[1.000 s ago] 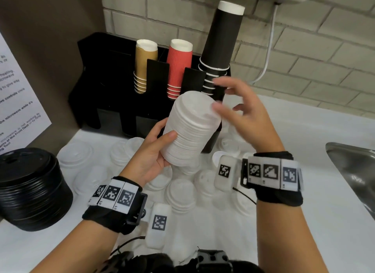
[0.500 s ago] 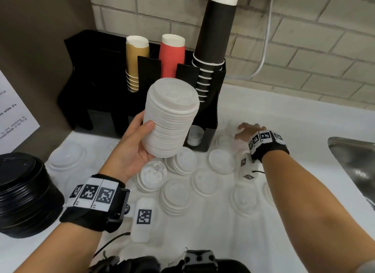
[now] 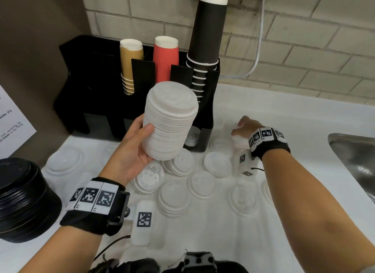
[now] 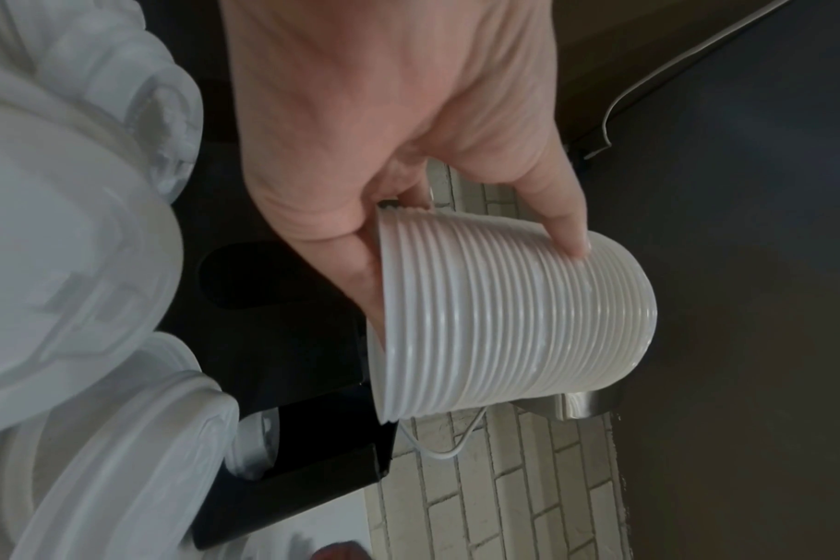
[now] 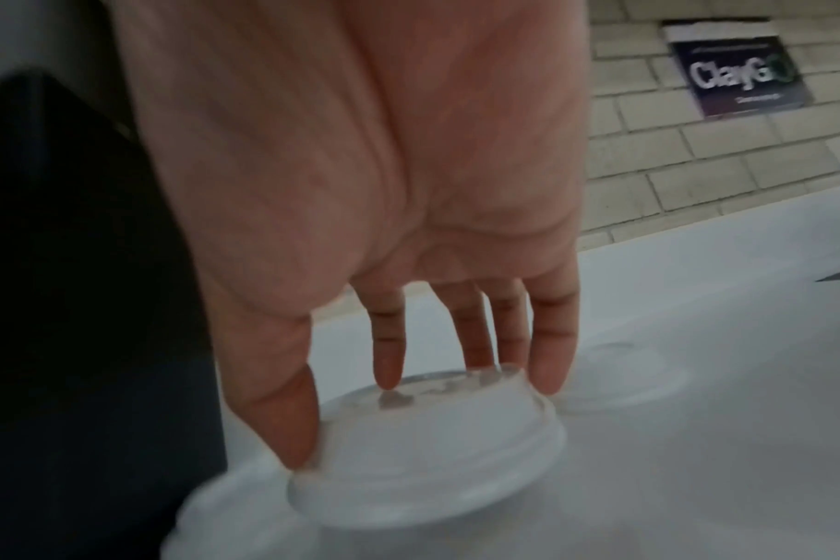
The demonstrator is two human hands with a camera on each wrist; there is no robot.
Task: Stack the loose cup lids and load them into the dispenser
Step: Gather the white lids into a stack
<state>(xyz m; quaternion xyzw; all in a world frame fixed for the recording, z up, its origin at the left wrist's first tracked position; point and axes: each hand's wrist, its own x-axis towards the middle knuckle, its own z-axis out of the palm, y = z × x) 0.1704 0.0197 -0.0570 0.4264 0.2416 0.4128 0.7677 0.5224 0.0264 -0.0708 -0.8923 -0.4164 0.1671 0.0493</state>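
My left hand has its grip wrapped round a tall stack of white lids, thumb on the near side and fingers behind, holding it tilted above the bench in front of the black dispenser. My right hand reaches to the right of the dispenser, and the right wrist view shows thumb and fingertips pinched round the edges of a single lid that lies on the bench. Loose lids lie scattered across the bench between my arms, some in small piles, close under the held stack. The dispenser holds tan cups, red cups and a tall black cup stack. A pile of black lids sits at the left, a steel sink at the right.
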